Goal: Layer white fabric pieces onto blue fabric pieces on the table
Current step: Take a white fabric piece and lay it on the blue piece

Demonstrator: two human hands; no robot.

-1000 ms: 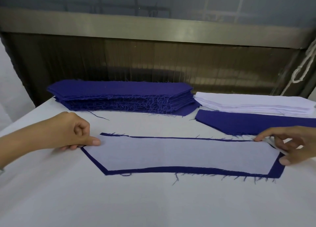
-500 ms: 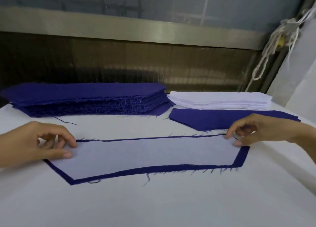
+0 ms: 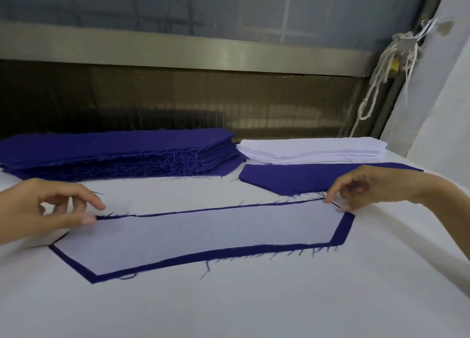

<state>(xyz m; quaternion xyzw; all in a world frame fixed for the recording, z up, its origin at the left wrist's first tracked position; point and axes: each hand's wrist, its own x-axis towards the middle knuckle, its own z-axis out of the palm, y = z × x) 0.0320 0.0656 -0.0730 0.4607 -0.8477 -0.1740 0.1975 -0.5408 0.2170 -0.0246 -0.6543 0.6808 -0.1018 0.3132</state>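
The white fabric piece [image 3: 203, 233] lies on the blue fabric piece [image 3: 342, 233] on the counter [image 3: 229, 307]. The left hand [image 3: 50, 210] has raised its spread fingers since half a second ago, and only the thumb touches the far left corner. The right hand [image 3: 361, 190] still pinches the far right corner.

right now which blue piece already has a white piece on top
The nearest blue piece: a white piece covers all but its border. The single blue piece behind and the blue stack are bare.
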